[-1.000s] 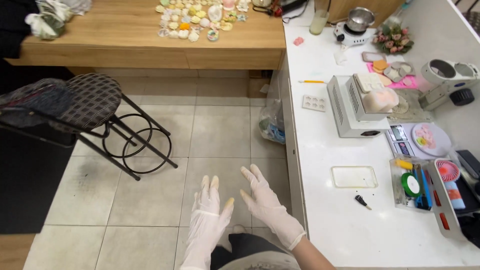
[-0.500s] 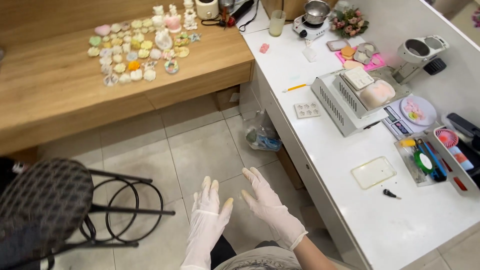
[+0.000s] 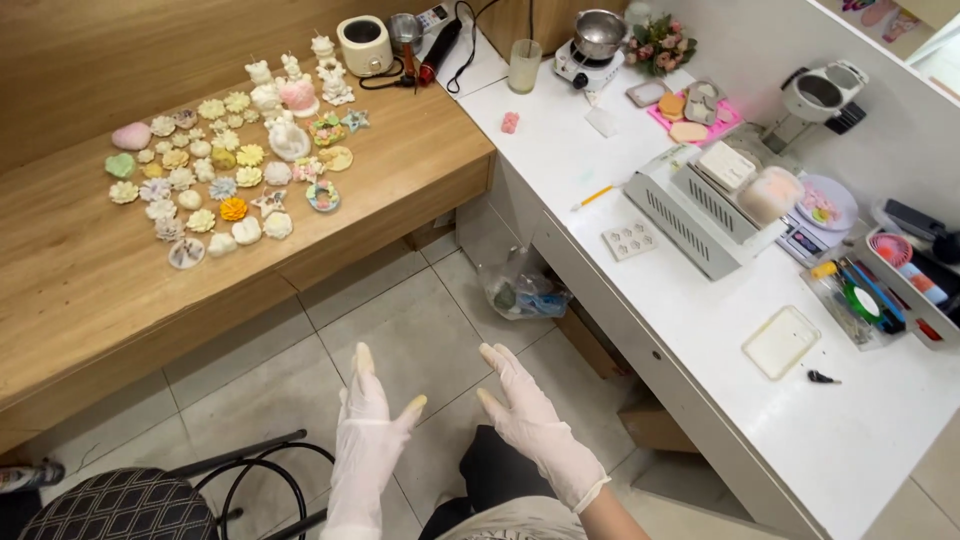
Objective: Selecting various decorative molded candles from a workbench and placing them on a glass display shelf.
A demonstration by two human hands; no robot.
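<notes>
My left hand (image 3: pixel 368 440) and my right hand (image 3: pixel 530 420) both wear white gloves and hang in the air above the tiled floor, fingers spread, holding nothing. They are side by side, a little apart, palms turned toward each other. A white counter (image 3: pixel 700 350) runs along my right. A wooden table (image 3: pixel 90 280) stands ahead on my left, and several small pastel moulded shapes (image 3: pixel 225 170) are laid out on it. Neither hand touches any object.
On the counter stand a white boxy machine (image 3: pixel 690 215), a clear square tray (image 3: pixel 782 342), a tray of tools (image 3: pixel 865 295), a small pot on a burner (image 3: pixel 597 40) and a glass (image 3: pixel 524 66). A plastic bag (image 3: pixel 520 290) lies on the floor. A patterned chair (image 3: pixel 125 505) is at lower left.
The view has swung left and up, so the wooden table fills more of it and the chair has slid to the bottom left. Both gloved hands stay raised and spread.
</notes>
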